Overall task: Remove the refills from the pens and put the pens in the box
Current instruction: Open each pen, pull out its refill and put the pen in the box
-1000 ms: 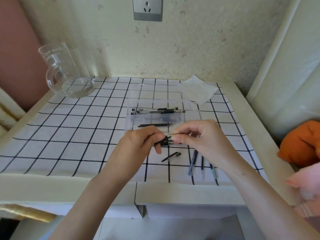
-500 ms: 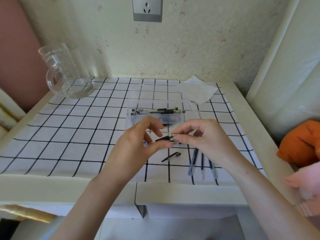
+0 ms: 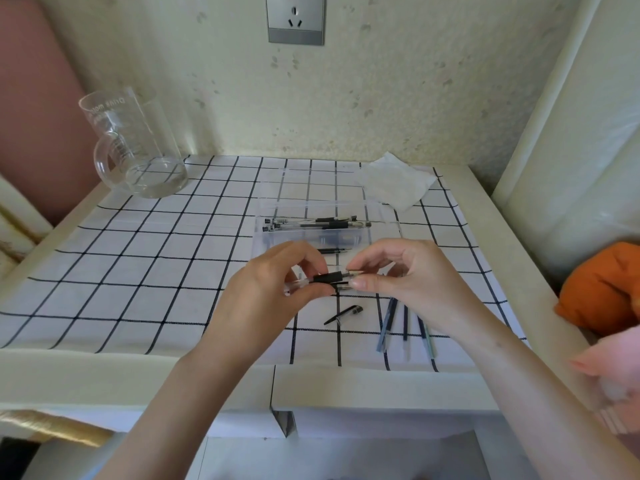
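Above the table (image 3: 138, 271), just near of the clear box (image 3: 263, 233): left grip (image 3: 270, 282) clamps the pen (image 3: 327, 277) by its barrel, and right grip (image 3: 408, 278) pinches the tip end. Step in hand, likely: loosening the tip. Next: draw the refill straight out, lay it with the loose refills (image 3: 388, 320) near right, then put the barrel in the box.

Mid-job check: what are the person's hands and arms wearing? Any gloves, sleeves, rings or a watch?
Nothing is worn. The left hand and right hand are bare, with no gloves, rings or watch. Both forearms are uncovered to the frame's edge, no sleeves in view.
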A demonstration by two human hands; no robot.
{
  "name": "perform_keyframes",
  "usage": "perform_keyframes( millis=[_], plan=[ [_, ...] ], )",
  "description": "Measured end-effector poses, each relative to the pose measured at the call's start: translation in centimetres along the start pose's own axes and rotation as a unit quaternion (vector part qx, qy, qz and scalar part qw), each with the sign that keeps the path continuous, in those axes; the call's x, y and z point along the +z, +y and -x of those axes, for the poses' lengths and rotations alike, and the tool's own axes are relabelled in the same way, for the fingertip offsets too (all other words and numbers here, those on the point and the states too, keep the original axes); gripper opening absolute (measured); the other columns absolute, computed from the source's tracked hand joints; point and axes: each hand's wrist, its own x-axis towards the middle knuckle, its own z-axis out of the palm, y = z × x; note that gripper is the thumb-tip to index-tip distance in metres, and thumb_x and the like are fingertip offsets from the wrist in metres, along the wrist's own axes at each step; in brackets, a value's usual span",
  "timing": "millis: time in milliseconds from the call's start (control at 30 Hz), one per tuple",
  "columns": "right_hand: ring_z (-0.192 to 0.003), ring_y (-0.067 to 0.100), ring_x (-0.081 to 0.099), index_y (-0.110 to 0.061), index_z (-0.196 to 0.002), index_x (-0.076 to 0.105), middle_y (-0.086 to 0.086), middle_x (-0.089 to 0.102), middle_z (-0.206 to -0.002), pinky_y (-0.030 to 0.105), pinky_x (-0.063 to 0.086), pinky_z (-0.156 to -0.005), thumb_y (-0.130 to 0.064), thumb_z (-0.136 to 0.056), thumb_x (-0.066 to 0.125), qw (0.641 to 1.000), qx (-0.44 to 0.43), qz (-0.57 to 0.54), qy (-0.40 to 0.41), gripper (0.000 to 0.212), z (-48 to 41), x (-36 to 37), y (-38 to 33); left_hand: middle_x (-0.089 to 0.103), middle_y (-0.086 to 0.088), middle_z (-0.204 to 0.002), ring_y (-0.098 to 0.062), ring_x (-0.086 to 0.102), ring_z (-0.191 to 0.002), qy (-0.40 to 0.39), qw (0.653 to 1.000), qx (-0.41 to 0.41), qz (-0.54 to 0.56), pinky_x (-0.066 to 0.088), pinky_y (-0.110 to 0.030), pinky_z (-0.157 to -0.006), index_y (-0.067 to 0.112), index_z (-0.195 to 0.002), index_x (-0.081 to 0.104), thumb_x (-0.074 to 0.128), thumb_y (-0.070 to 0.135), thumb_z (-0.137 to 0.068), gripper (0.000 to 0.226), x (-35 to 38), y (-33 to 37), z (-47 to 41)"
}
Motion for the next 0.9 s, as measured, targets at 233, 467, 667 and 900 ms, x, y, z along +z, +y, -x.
perform_keyframes(
  millis=[233, 467, 667, 900],
  plan=[
    [-0.065, -0.009, 0.057, -0.029, -0.076, 0.073, -0.017, 0.070, -0.073, 0.003, 0.037, -0.060, -0.027, -0.077, 0.074, 1.000, 0.023, 0.015, -0.014, 0.002, 0.10, 0.31, 0.17, 0.061, 0.019, -0.085, -0.006, 0.055, -0.077, 0.009, 1.000, 0.003, -0.014, 0.041, -0.016, -0.062, 0.036, -0.081, 0.055, 0.072, 0.036, -0.074, 0.018, 0.18, -0.06, 0.08],
    [-0.070, 0.000, 0.062, -0.022, -0.078, 0.072, -0.006, 0.072, -0.076, 0.008, 0.040, -0.061, -0.016, -0.071, 0.079, 1.000, 0.015, 0.011, 0.009, 0.011, -0.07, 0.28, 0.39, 0.060, 0.024, -0.078, -0.001, 0.054, -0.073, -0.012, 1.000, -0.012, -0.019, 0.036, -0.011, -0.056, 0.040, -0.089, 0.059, 0.057, 0.051, -0.078, 0.016, 0.13, 0.02, 0.14],
    [-0.068, 0.000, 0.061, -0.023, -0.075, 0.072, -0.009, 0.072, -0.075, 0.007, 0.040, -0.060, -0.014, -0.072, 0.078, 1.000, 0.003, 0.009, 0.006, 0.012, -0.06, 0.36, 0.41, 0.058, 0.019, -0.086, -0.009, 0.055, -0.072, -0.008, 0.999, -0.001, -0.036, 0.044, -0.021, -0.060, 0.036, -0.085, 0.050, 0.072, 0.036, -0.073, 0.025, -0.06, -0.11, 0.02],
    [-0.067, 0.003, 0.059, -0.025, -0.076, 0.071, -0.007, 0.070, -0.074, 0.007, 0.041, -0.061, -0.021, -0.076, 0.076, 0.998, 0.017, 0.049, 0.047, 0.006, -0.13, -0.10, 0.93, 0.064, 0.022, -0.074, -0.001, 0.060, -0.072, 0.003, 0.997, -0.064, -0.032, 0.047, -0.020, -0.068, 0.036, -0.082, 0.062, 0.060, 0.040, -0.083, 0.005, -0.28, -0.45, 0.19]
  ],
)
